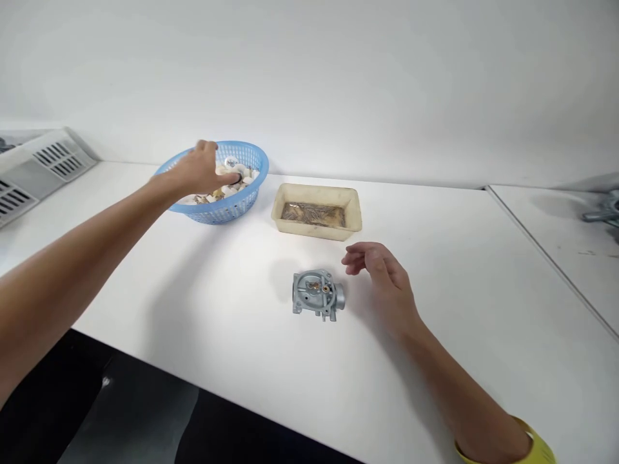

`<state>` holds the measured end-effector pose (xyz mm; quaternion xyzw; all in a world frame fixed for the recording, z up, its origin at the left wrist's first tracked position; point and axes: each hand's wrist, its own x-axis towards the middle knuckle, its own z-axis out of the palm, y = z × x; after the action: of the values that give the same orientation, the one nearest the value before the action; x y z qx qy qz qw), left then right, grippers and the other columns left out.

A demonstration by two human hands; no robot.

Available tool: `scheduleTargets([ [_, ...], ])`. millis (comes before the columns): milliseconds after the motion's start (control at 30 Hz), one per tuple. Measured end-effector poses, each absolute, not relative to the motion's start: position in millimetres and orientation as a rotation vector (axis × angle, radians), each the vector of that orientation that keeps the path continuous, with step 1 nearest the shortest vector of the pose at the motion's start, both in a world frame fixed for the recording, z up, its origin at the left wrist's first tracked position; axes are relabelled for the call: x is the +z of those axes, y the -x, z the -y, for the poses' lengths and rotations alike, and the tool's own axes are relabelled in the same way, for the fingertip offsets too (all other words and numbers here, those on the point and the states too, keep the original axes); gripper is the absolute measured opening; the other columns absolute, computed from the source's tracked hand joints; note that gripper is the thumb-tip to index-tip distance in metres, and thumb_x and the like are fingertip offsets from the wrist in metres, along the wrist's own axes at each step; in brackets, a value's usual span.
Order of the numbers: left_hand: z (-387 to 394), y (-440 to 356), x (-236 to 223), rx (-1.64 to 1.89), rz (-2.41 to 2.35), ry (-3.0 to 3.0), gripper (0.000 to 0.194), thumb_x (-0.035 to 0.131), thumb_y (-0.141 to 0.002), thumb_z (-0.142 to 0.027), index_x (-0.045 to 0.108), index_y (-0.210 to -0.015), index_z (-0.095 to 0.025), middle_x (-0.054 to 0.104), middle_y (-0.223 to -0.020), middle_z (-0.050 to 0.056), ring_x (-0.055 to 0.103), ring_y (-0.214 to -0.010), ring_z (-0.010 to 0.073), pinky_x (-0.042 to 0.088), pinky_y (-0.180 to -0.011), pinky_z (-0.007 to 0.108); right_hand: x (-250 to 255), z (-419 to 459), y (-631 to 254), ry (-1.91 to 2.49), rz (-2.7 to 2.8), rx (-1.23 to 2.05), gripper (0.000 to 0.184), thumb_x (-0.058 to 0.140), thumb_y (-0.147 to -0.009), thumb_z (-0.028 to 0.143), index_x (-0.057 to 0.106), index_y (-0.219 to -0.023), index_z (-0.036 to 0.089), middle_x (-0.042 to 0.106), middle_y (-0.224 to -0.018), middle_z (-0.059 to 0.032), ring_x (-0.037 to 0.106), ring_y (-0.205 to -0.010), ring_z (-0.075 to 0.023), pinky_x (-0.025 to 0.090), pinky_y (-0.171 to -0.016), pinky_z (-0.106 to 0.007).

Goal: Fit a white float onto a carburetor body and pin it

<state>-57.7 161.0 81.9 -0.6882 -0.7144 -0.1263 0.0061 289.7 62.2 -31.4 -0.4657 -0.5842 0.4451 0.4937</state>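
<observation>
My left hand [199,171] is over the blue plastic basket [258,169], its thumb stretched apart from the other fingers. Small white and brass-coloured parts [227,187] lie in the basket, and a small dark piece shows at the thumb tip; whether the thumb touches it I cannot tell. A grey metal carburetor body [316,293] rests on the white table with its round bowl cavity facing up. Just to its right hovers my right hand [382,274], fingers loosely bent and apart, holding nothing and not touching the carburetor.
Behind the carburetor stands a cream plastic tray [355,209] with thin metal pins in it. A white slotted crate [43,164] is at the far left. Grey metal parts [607,209] lie at the right edge, past a table seam. The table's front edge runs below.
</observation>
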Motion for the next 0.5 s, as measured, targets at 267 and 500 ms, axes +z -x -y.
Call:
scheduleTargets([
  [267, -206.4, 81.1, 52.1, 0.060, 2.380, 2.411, 0.086, 0.061, -0.076, -0.068, 0.051, -0.147, -0.019, 0.056, -0.147, 0.016, 0.055, -0.131, 0.0372, 0.045, -0.104, 0.039, -37.1, -57.9, -292.6, 1.258, 1.566, 1.027, 0.054, 0.050, -0.091, 0.075, 0.064, -0.101, 0.024, 0.066, -0.090, -0.0047, 0.061, -0.082, -0.0203, 0.049, -0.076, -0.035],
  [500, -196.6, 79.2, 63.2, -0.038, 2.291, 2.456, 0.056, 0.072, -0.067, -0.057, 0.074, -0.107, -0.018, 0.074, -0.110, 0.007, 0.065, -0.105, 0.0295, 0.047, -0.084, 0.029, -40.9, -57.5, -294.0, 1.300, 1.653, 0.997, 0.047, 0.050, -0.094, 0.068, 0.064, -0.101, 0.024, 0.068, -0.089, -0.0048, 0.062, -0.081, -0.0215, 0.051, -0.076, -0.036],
])
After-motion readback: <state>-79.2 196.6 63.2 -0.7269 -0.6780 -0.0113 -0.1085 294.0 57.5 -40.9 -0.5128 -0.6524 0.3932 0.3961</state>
